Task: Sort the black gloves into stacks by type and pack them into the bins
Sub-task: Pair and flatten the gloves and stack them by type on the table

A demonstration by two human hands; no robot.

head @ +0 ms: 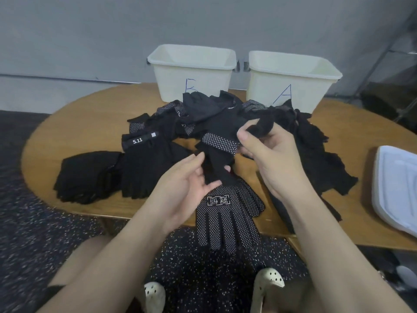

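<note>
Both hands, left hand (189, 184) and right hand (270, 152), pinch one dotted glove (220, 143).

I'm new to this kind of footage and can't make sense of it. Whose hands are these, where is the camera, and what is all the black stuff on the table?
The camera is worn on a person's head, looking down at their own bare hands. A wooden table holds a heap of black gloves, some in stacks. Behind stand two white bins, bin B and bin A. The left hand and right hand together hold a black glove with a dotted cuff, seemingly sorting it.
</note>
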